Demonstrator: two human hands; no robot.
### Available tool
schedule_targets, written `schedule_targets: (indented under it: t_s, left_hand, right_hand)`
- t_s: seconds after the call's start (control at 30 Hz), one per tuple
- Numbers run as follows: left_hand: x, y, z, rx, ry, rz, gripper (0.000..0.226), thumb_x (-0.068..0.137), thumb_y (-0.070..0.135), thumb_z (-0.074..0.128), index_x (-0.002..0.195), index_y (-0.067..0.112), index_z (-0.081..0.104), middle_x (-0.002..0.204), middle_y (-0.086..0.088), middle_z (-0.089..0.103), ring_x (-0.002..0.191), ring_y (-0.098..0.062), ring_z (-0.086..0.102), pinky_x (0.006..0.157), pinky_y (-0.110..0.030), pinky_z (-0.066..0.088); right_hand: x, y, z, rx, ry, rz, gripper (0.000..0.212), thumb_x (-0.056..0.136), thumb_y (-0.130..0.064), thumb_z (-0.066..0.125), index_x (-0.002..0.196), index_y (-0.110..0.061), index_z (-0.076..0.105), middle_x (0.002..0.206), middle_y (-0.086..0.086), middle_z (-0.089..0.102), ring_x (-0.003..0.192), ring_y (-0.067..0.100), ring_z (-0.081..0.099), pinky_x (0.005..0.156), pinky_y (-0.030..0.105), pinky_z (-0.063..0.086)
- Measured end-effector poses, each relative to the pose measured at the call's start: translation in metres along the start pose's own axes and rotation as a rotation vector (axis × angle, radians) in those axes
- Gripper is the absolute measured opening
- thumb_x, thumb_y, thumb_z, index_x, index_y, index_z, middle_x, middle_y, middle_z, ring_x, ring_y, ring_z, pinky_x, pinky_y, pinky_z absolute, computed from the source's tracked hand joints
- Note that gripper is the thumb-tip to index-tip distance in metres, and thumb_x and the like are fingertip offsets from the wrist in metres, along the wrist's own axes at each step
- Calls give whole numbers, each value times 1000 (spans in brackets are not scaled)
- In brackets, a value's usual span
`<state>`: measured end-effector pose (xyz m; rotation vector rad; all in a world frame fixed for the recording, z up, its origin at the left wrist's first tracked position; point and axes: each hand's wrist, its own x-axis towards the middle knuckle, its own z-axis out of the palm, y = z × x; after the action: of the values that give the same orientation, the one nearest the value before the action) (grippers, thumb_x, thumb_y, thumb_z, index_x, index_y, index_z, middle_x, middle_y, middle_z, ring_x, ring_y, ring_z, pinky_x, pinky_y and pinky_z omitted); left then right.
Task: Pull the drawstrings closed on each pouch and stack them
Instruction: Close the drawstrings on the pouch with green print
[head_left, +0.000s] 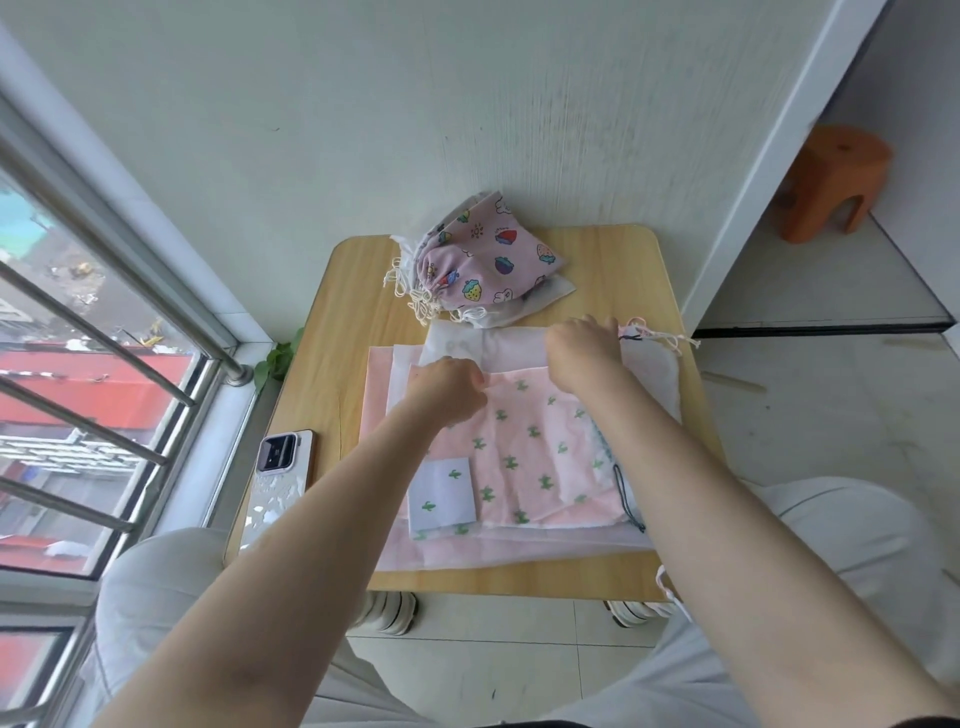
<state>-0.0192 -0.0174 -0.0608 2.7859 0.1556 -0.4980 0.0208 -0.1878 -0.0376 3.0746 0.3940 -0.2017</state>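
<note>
Now both grips curled tight: left hand (445, 389) and right hand (584, 351) pinching the cactus pouch (524, 447).

- In front of you stands a small light-wood surface (343, 332) with rounded corners, pushed against the pale wall.
- At its far edge lies a heap of cinched pouches, topped by a lilac fabric pouch printed with fruit (480, 260), cream cords trailing to its left.
- Across the middle and near side lies a spread of flat pink and white fabric pouches, the top one pink with green cactus print (524, 441).
- A small white cactus-print piece (442, 491) lies on that spread's near left corner.
- Near your left edge rests a white-cased phone (278, 480), face down.
</note>
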Motion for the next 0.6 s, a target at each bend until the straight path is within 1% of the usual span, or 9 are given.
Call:
schedule_targets:
  t_s: [0.07,0.1,0.2,0.23,0.33,0.43,0.5,0.53,0.6]
  left_hand:
    - [1,1,3,22,0,5,34,87,27,57,120,32,62,117,4,63,109,-21,58,99,-35,40]
    - [2,1,5,0,3,8,34,87,30,60,121,31,61,119,5,62,112,-21,56,96,-34,41]
    - [4,3,12,-123,41,52,44,86,31,65,129,29,56,119,-4,60,114,-26,53,91,-37,47]
    - [5,6,13,-160,64,84,43,86,32,66,128,29,57,113,-6,58,112,-26,52,88,-36,46]
    - [6,16,12,-248,177,186,28,85,32,70,112,25,66,101,-3,53,101,-22,53,85,-31,42]
    - [4,28,8,-335,250,228,27,84,23,72,109,18,63,98,1,58,94,-20,58,84,-34,48]
    - [3,33,7,-340,233,226,26,84,21,71,107,17,60,97,2,60,92,-20,60,84,-35,50]
    - [3,35,7,-318,221,224,25,84,21,70,106,17,60,98,2,60,93,-20,60,84,-35,50]
    - [5,37,7,-268,196,221,21,84,23,70,103,18,60,98,3,58,95,-20,59,84,-34,49]
  right_hand:
    - [-2,1,1,59,58,-20,29,86,-2,49,105,-17,64,112,5,62,112,27,51,95,39,33]
    - [-3,1,1,89,85,-33,30,85,-1,49,103,-18,66,110,4,62,110,27,51,93,39,33]
    - [-6,1,2,171,119,-84,30,85,1,49,96,-21,67,104,3,61,107,28,51,90,39,33]
    - [-7,2,2,195,117,-100,31,85,1,49,95,-22,67,104,3,61,107,28,51,89,39,33]
    - [-10,3,0,234,107,-138,31,88,-1,49,100,-22,68,106,3,60,107,27,50,91,40,34]
    - [-11,4,0,261,123,-144,29,91,-3,50,103,-20,69,106,4,60,107,27,52,91,39,35]
    - [-10,4,0,286,121,-139,17,93,-15,56,101,-19,70,104,3,59,104,26,53,91,39,36]
    - [-10,4,0,320,108,-140,14,92,-27,62,98,-19,70,99,3,58,99,24,52,89,38,38]
    - [-10,4,2,403,73,-135,33,83,-48,69,92,-16,70,91,1,52,87,23,51,80,35,41]
